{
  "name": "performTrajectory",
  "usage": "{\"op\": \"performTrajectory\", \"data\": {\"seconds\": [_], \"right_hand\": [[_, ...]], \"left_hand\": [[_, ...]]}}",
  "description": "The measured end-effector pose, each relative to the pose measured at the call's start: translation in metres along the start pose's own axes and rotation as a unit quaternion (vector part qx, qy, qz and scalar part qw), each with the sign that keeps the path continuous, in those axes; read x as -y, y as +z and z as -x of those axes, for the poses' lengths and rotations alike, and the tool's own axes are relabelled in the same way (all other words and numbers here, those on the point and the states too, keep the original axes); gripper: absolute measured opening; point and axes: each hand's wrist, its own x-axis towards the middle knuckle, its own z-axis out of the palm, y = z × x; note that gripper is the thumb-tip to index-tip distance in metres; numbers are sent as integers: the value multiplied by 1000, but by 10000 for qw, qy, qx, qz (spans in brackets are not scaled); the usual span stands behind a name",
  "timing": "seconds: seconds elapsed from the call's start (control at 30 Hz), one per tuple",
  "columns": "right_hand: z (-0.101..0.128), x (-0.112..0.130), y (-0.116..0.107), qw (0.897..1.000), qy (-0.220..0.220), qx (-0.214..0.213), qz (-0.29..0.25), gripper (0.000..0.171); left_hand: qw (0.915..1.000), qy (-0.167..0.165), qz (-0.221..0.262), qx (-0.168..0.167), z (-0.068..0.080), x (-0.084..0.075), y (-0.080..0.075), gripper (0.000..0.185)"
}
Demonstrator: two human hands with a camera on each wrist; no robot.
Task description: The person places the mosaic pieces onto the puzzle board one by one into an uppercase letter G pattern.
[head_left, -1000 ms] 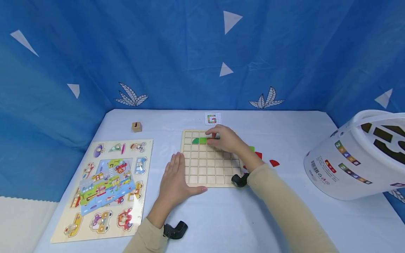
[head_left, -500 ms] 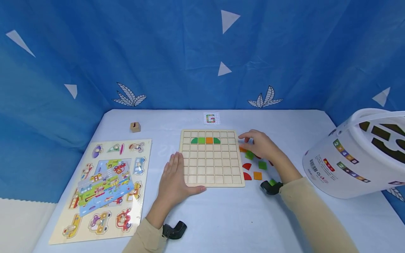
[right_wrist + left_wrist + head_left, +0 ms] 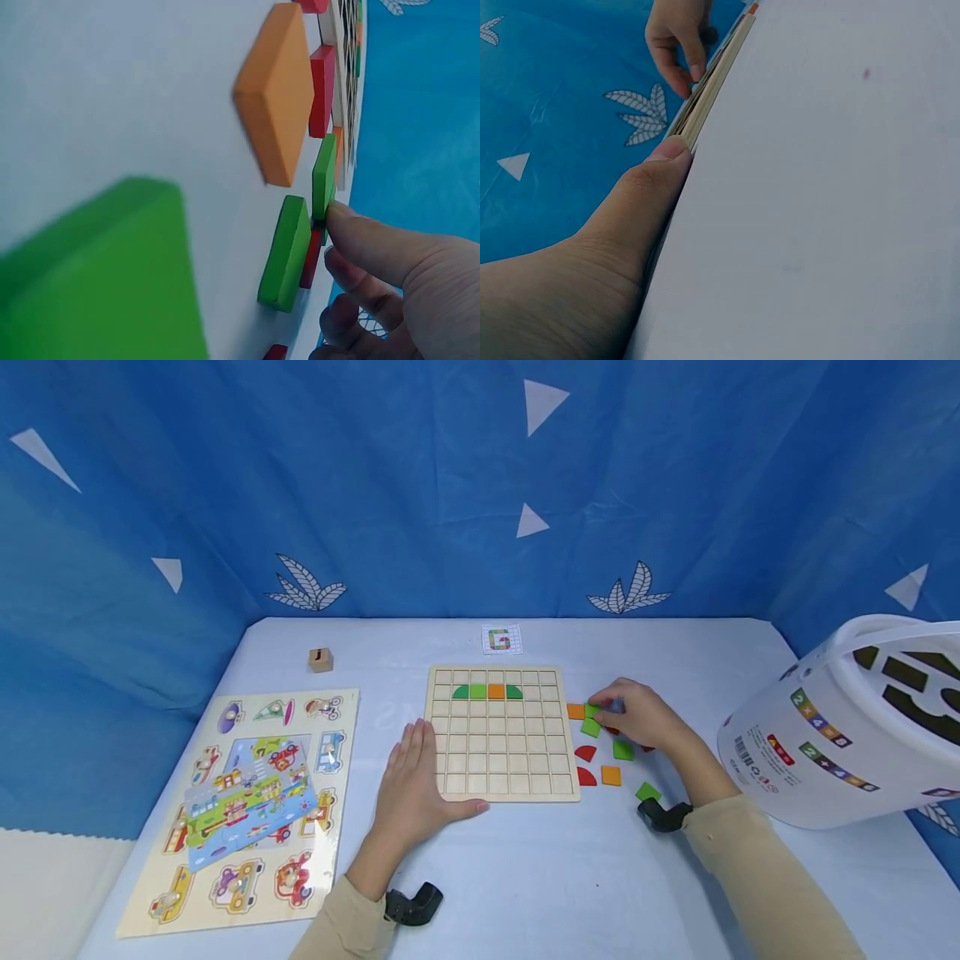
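Note:
In the head view, a wooden grid board (image 3: 502, 743) lies mid-table. One row near its top holds a dark green quarter-round (image 3: 461, 692), a light green square, an orange square (image 3: 496, 692) and another dark green quarter-round. My left hand (image 3: 412, 785) lies with straight fingers along the board's left edge, its thumb at the bottom edge; the left wrist view shows the thumb (image 3: 656, 169) touching that edge. To the board's right, my right hand (image 3: 637, 714) pinches a light green square tile (image 3: 592, 711) among loose pieces. Its far fingers are partly hidden.
Around the right hand lie red quarter-rounds (image 3: 586, 777), an orange square (image 3: 611, 775) and green squares (image 3: 648, 792). A pattern card (image 3: 502, 640) sits behind the board. A white bucket (image 3: 795, 735) stands right, a vehicle puzzle (image 3: 247, 902) left, a small wooden cube (image 3: 321, 660) back left.
My right hand has left the board and moved right to the loose pieces, where it now pinches a green tile. The row it covered is in view. My left hand has stayed put.

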Motion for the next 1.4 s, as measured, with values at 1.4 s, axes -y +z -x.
{"op": "performTrajectory", "data": {"seconds": [1.4], "right_hand": [[-57, 86, 48, 9790, -720, 21, -1908, 15]], "left_hand": [[9999, -2, -117, 3, 0, 1, -1, 146]]}}
